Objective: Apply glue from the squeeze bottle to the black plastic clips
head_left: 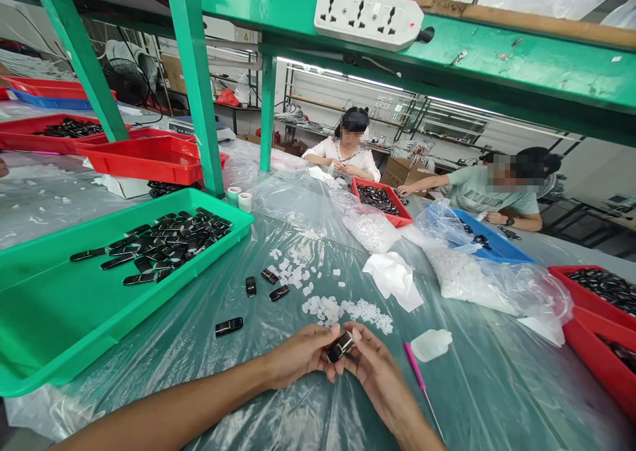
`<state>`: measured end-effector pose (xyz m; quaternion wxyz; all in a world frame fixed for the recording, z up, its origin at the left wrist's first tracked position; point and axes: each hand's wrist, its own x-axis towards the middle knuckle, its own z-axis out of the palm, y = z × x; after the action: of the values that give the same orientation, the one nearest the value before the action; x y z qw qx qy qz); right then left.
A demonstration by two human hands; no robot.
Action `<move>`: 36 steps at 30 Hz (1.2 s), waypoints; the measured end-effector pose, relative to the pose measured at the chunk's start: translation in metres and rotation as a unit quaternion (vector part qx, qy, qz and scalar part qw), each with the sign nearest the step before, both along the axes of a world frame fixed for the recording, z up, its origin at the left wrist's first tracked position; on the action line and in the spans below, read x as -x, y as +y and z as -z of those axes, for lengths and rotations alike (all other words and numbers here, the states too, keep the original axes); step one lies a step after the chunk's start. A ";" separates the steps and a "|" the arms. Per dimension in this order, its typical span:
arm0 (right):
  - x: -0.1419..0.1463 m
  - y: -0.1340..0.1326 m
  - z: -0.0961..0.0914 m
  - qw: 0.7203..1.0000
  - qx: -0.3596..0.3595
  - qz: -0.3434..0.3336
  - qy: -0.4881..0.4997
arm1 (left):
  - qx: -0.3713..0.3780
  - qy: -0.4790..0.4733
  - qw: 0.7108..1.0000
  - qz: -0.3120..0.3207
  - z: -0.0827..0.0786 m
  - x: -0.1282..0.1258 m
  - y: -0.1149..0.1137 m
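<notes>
My left hand and my right hand meet near the table's front edge, both pinched on one small glossy black plastic part held between their fingertips. Just beyond them lies a heap of small white translucent pieces. Three loose black parts lie left of that heap, and another black part sits closer to my left arm. A green tray at the left holds several more black parts.
A pink-handled tool and a small white bottle lie right of my hands. A white cloth, bags of white pieces, red trays and a blue tray stand beyond. Two people work across the plastic-covered table.
</notes>
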<state>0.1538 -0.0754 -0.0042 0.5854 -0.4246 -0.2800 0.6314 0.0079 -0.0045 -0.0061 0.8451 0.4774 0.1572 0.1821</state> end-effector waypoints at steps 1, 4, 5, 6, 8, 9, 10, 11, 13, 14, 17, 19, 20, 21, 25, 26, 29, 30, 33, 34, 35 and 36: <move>0.000 0.000 0.000 1.000 0.006 0.010 0.001 | 0.028 -0.013 1.000 0.000 0.000 -0.001 0.000; 0.000 0.001 0.000 0.999 0.022 0.024 0.006 | 0.062 -0.029 0.998 0.003 0.000 -0.001 0.000; 0.000 0.002 0.001 0.999 0.025 0.026 0.006 | 0.068 -0.029 0.997 0.005 0.000 -0.001 0.000; 0.000 0.002 0.001 0.999 0.026 0.028 0.007 | 0.071 -0.029 0.997 0.007 0.001 0.000 0.000; -0.001 0.002 0.004 0.999 0.032 0.034 0.008 | 0.064 -0.027 0.998 0.004 0.000 0.001 0.001; -0.002 0.002 0.006 0.999 0.036 0.038 0.010 | 0.053 -0.024 0.998 -0.001 0.000 0.001 0.002; -0.004 0.002 0.008 0.998 0.039 0.041 0.012 | 0.040 -0.020 0.999 -0.007 -0.001 0.002 0.003; -0.005 0.002 0.010 0.998 0.042 0.042 0.013 | 0.027 -0.015 0.999 -0.016 -0.002 0.003 0.004; -0.008 0.003 0.015 0.997 0.052 0.047 0.018 | 0.008 -0.008 0.999 -0.042 -0.005 0.006 0.008; -0.010 0.004 0.017 0.997 0.059 0.052 0.019 | 0.001 -0.007 0.998 -0.059 -0.007 0.008 0.011; -0.014 0.005 0.023 0.994 0.080 0.066 0.017 | -0.033 -0.009 0.993 -0.116 -0.016 0.013 0.020; -0.015 0.006 0.026 0.994 0.086 0.067 0.012 | -0.062 -0.012 0.985 -0.158 -0.024 0.017 0.025; -0.015 0.006 0.026 0.994 0.089 0.065 0.009 | -0.073 -0.012 0.982 -0.176 -0.028 0.018 0.027; -0.015 0.006 0.026 0.994 0.092 0.063 0.005 | -0.080 -0.010 0.978 -0.192 -0.032 0.020 0.029; -0.012 0.004 0.023 0.992 0.117 0.047 -0.004 | -0.100 0.003 0.963 -0.249 -0.049 0.032 0.033; -0.011 0.004 0.022 0.991 0.124 0.041 -0.005 | -0.110 0.005 0.957 -0.267 -0.053 0.037 0.035; -0.008 0.003 0.019 0.991 0.129 0.024 -0.013 | -0.151 0.020 0.929 -0.336 -0.064 0.059 0.045; -0.007 0.002 0.018 0.992 0.125 0.020 -0.019 | -0.166 0.038 0.915 -0.365 -0.068 0.069 0.051; -0.004 0.001 0.018 0.993 0.107 0.014 -0.037 | -0.227 0.117 0.850 -0.460 -0.081 0.107 0.076; -0.003 0.000 0.017 0.994 0.101 0.012 -0.044 | -0.234 0.129 0.835 -0.481 -0.085 0.121 0.086; -0.003 0.000 0.017 0.994 0.095 0.011 -0.049 | -0.241 0.142 0.818 -0.503 -0.089 0.134 0.097; -0.002 -0.001 0.017 0.994 0.091 0.008 -0.054 | -0.250 0.157 0.798 -0.525 -0.093 0.146 0.107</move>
<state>0.1562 -0.0760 -0.0208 0.5335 -0.5122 -0.2492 0.6252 -0.1384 0.1025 0.0868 0.4351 0.5383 0.4638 0.5531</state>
